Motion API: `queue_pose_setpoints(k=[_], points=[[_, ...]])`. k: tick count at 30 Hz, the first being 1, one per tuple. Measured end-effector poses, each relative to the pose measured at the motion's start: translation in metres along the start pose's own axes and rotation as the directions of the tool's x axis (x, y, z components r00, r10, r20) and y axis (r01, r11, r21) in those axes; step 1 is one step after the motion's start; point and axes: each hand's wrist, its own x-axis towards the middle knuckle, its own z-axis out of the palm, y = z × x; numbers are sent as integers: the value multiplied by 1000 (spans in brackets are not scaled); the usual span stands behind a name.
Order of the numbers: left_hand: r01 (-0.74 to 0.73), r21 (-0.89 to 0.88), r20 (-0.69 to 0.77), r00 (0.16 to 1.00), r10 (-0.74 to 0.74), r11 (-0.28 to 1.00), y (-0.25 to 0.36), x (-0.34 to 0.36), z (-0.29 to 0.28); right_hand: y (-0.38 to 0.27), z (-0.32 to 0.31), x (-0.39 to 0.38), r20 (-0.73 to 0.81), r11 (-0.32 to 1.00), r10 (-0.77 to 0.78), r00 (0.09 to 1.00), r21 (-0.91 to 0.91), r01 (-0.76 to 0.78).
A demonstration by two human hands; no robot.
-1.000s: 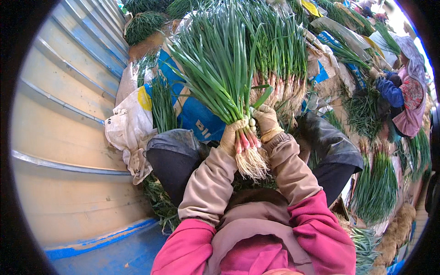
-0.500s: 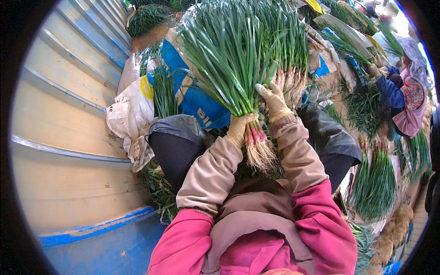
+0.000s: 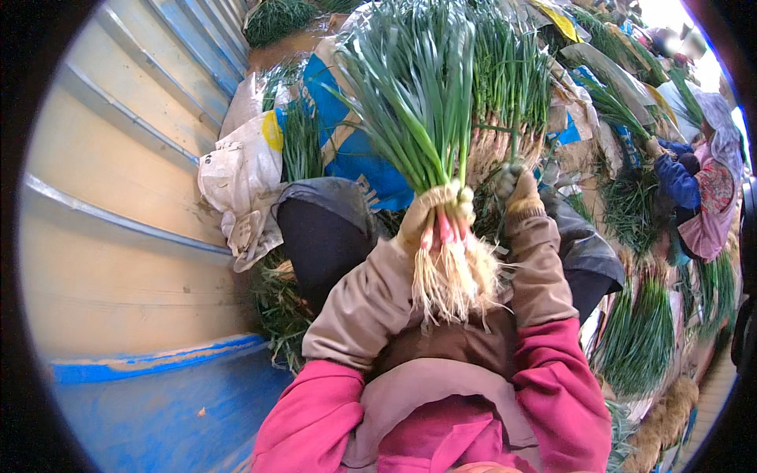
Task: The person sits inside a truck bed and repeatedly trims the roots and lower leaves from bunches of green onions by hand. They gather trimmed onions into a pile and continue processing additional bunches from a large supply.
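Holding a thick bunch of green onions [image 3: 422, 118] upright before the lap, the person's gloved left hand [image 3: 430, 213] is wrapped around the pale stems just above the roots. Long green leaves fan upward and away; reddish stem bases and a shaggy mass of cream roots [image 3: 457, 276] hang below the fist, over the brown apron. To the right, the gloved right hand [image 3: 520, 189] is curled in and apart from the bunch; a green blade rises just above its fingertips, but whether it pinches that blade cannot be told. Beyond lies another row of onions [image 3: 509, 94], roots toward the person, beside a blue-and-white sack [image 3: 363, 173]. The bunch appears to depend on one hand alone, low on the stems, so its tall, spreading top could tip and splay if that grip loosens. Stems at the outer edge might slide out, since no tie is visible around them. Squeezing too hard could bruise the tender bases, and the tangled roots could snag on the right sleeve [image 3: 540, 268] close by.
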Motion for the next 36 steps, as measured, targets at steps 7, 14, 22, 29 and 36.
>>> queue_pose_setpoints(k=[7, 14, 22, 29, 36], points=[[-215, -27, 44, 975, 216, 976, 27, 35, 88, 12, 108, -143, 377, 992, 120, 919, -84, -95], [-179, 173, 89, 982, 166, 968, 86, 120, 65, -11, 140, -215, 404, 960, -156, 901, -151, 234], [-266, 373, -26, 955, 297, 889, 130, 161, 83, -5, 158, -328, 429, 433, -741, 516, -282, 856], [-84, 543, -217, 947, 237, 836, 92, 116, 126, -12, 191, -277, 373, -140, -919, 132, -620, 772], [-95, 409, -329, 913, 244, 908, 62, 110, 153, -8, 178, -176, 253, 28, -905, 341, -767, 642]])
